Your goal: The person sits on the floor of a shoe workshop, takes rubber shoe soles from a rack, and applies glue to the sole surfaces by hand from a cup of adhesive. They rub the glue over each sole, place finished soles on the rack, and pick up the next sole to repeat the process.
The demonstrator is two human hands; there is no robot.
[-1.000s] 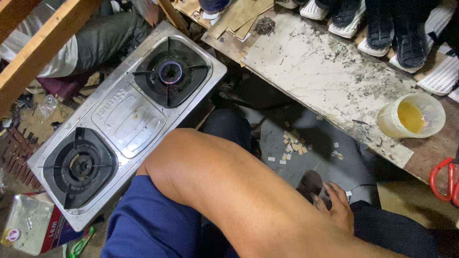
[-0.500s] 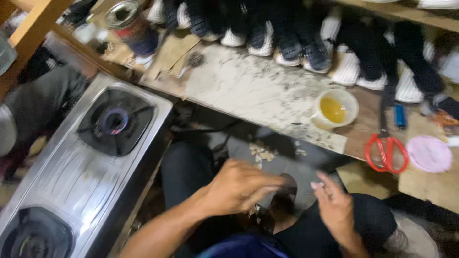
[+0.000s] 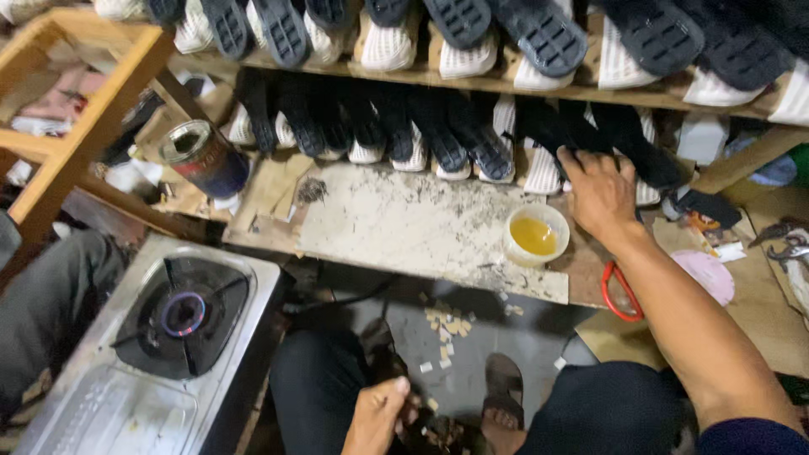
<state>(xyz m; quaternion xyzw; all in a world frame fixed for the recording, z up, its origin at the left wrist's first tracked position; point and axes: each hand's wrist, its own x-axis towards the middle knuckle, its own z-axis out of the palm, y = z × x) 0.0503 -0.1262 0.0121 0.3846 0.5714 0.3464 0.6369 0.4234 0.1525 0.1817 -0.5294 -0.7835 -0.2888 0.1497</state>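
Observation:
My right hand reaches forward to the lower row of black-and-white shoes and lies on one black shoe, fingers spread over it. Low in the view, between my knees, my left hand is curled around a dark shoe; most of that shoe is hidden in shadow. A small white cup of yellow liquid stands on the stained work board, just left of my right wrist. Red-handled scissors lie under my right forearm.
A steel gas stove with a lit burner sits at the lower left. An open tin can stands at the board's left end. Another person's grey-trousered leg is at the left edge. More shoes fill the upper shelf. Scraps litter the floor.
The view has swung up and right. My right hand left my lap and reached out to the shoe row. My left hand dropped lower and stays at the dark shoe.

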